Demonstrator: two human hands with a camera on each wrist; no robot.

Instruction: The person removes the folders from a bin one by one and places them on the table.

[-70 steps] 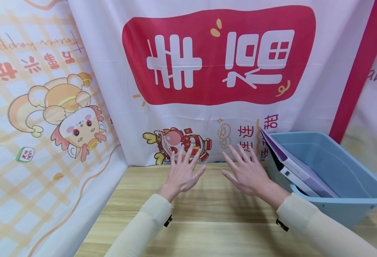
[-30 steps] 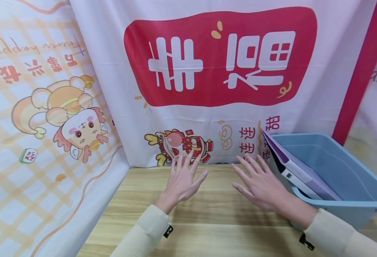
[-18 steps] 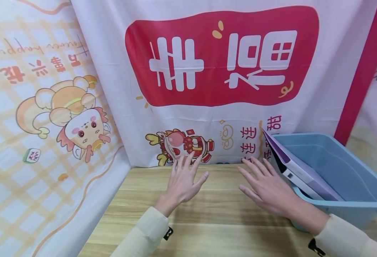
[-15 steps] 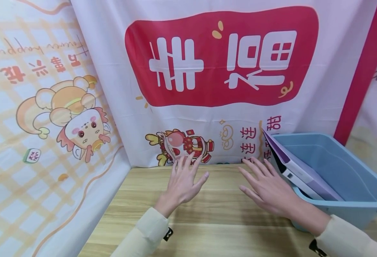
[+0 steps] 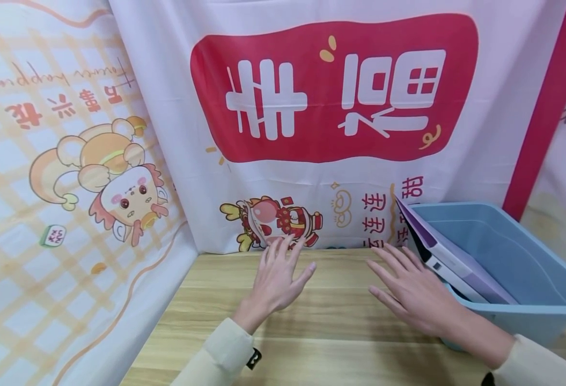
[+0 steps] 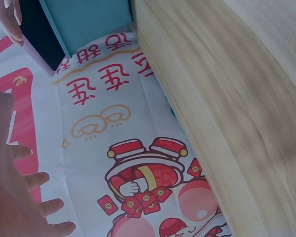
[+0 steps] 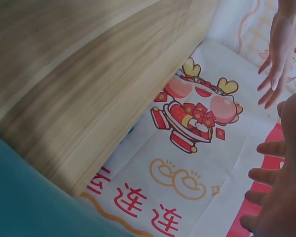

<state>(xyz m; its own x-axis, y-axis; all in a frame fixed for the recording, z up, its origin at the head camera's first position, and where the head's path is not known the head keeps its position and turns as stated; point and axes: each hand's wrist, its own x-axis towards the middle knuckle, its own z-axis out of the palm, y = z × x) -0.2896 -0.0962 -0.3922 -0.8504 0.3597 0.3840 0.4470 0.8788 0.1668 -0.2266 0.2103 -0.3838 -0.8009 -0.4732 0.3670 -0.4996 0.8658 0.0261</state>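
Over the wooden table (image 5: 331,308), my left hand (image 5: 274,285) hovers palm down, its fingers straight and slightly spread. My right hand (image 5: 417,296) is held the same way farther right, just left of the blue plastic bin (image 5: 529,310). Neither hand holds anything. In the bin a lavender binder (image 5: 476,271) leans against the near left wall, one corner sticking up above the rim. A white spine with a small dark label and a black side show on its left. The left wrist view shows the bin's teal wall (image 6: 93,22) beyond the table edge.
A white cloth (image 5: 263,177) with a red printed panel hangs along the table's back edge. Another printed cloth (image 5: 70,268) with orange checks closes off the left side. The bin stands at the table's right, its lower part partly behind my right forearm.
My right hand has moved right and toward me, closer to the bin, widening the gap between the hands. The left hand has shifted only slightly. Bin and binder stay put as the view shifts a little.
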